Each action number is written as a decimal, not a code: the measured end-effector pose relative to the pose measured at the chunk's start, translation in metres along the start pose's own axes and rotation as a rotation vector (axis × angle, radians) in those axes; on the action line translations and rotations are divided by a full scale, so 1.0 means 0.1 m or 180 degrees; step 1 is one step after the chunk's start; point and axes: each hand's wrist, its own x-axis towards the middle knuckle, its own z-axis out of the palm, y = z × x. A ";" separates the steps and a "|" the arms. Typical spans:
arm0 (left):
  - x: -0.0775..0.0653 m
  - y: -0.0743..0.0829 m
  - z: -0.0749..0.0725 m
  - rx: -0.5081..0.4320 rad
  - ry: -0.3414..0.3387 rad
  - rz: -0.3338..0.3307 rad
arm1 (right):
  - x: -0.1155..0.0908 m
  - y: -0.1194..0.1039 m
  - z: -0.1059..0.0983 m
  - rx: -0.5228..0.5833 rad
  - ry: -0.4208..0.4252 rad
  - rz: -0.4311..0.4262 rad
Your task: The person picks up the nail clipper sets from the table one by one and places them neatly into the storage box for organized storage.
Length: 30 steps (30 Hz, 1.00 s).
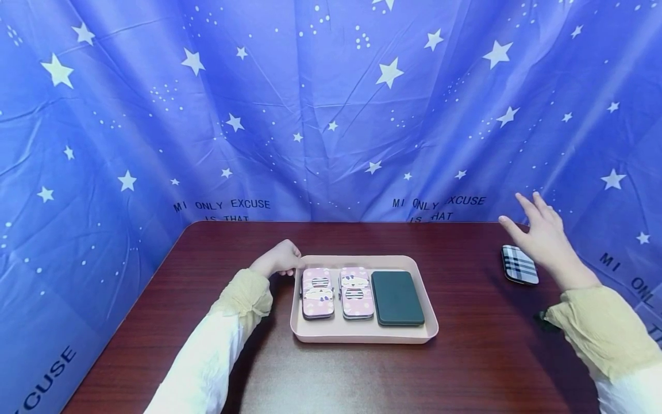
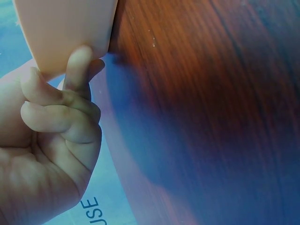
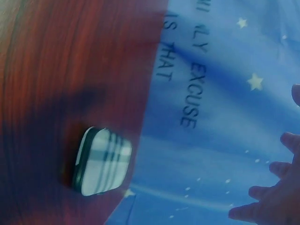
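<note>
My left hand (image 1: 279,259) grips the beige tray (image 1: 362,339) at its far left corner. In the left wrist view its index finger lies against the outer wall of the tray (image 2: 70,28), the other fingers are curled, and the thumb is mostly hidden. My right hand (image 1: 547,241) hovers with spread fingers above a black-and-white plaid case (image 1: 519,265) at the table's right side. It holds nothing. In the right wrist view the plaid case (image 3: 104,161) lies on the table, apart from the fingers (image 3: 262,192).
Inside the tray lie two pink patterned cases, one on the left (image 1: 318,293) and one in the middle (image 1: 356,293), beside a dark green case (image 1: 398,298). A blue star-print curtain (image 1: 331,115) hangs around the brown table (image 1: 465,368). A small dark object (image 1: 545,321) is partly hidden by the right sleeve.
</note>
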 end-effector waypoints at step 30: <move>0.04 -0.02 0.00 0.0014 -0.0025 -0.0030 | -0.14 0.72 0.30 -0.0274 -0.0633 0.0924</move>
